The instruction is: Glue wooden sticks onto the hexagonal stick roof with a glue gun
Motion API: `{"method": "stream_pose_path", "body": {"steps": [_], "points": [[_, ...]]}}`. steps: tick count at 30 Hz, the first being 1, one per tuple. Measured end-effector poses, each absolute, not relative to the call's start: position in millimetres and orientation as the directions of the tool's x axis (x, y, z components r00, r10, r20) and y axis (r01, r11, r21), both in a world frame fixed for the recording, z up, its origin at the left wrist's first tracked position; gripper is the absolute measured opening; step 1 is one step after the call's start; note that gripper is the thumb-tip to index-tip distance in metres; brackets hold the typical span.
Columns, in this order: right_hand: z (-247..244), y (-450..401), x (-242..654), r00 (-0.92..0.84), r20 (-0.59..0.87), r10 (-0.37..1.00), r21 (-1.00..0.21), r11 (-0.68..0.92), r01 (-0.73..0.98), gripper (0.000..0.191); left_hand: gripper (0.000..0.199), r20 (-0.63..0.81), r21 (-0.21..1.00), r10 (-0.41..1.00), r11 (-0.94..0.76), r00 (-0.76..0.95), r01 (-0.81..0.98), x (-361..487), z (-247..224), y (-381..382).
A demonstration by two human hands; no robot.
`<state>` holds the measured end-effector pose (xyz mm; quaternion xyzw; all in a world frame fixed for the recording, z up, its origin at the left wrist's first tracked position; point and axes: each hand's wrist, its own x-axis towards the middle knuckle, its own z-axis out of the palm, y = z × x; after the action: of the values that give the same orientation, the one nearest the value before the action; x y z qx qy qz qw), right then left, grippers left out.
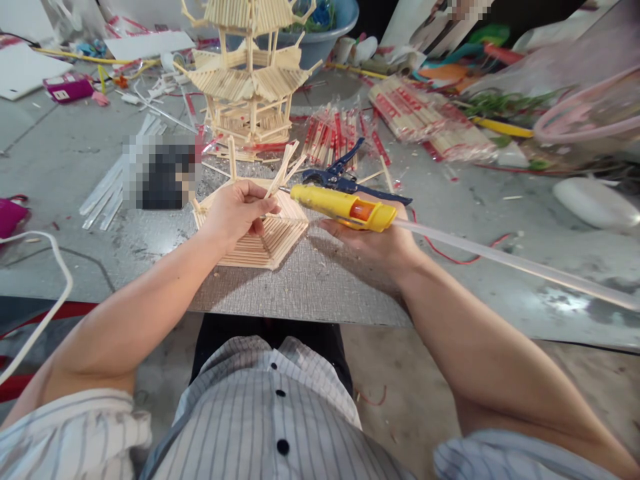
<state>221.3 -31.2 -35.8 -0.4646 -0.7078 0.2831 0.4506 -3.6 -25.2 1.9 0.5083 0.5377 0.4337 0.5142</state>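
Note:
My right hand (370,243) is wrapped round a yellow hot glue gun (330,203), with a long clear glue stick (500,257) sticking out of its back end. The gun's nozzle points left, close to my left hand (245,213). Between its fingers my left hand pinches a few thin wooden sticks (283,170), held tilted upward. Below it lies a flat hexagonal panel (273,250) of wooden sticks, with short sticks standing up at some corners. My left hand hides part of the panel.
Behind the panel stands a tiered wooden-stick pagoda (250,80). Blue-handled cutters (340,175) lie right of the panel, near red-wrapped chopsticks (334,137) and bagged bundles (405,110). Clear glue sticks (117,177) lie left. A blue basin (330,40) stands at the back.

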Motion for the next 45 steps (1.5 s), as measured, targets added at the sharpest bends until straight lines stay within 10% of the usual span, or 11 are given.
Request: {"method": "stream_pose_path", "body": {"steps": [24, 37, 45], "points": [[-20.5, -22.8, 222.9, 0.14, 0.332, 0.933, -0.919, 0.287, 0.272, 0.031, 0.009, -0.129, 0.987, 0.991, 0.124, 0.042, 0.101, -4.8, 5.1, -26.4], [-1.9, -23.7, 223.0, 0.185, 0.162, 0.969, -0.963, 0.196, -0.185, 0.024, 0.008, -0.181, 0.981, 0.948, 0.155, 0.264, 0.117, -4.9, 4.9, -30.0], [13.2, 17.5, 310.0, 0.591, -0.03, 0.806, -0.997, 0.021, -0.079, 0.017, 0.005, -0.172, 0.981, 0.95, 0.141, 0.262, 0.132, -6.5, 4.8, -29.2]]}}
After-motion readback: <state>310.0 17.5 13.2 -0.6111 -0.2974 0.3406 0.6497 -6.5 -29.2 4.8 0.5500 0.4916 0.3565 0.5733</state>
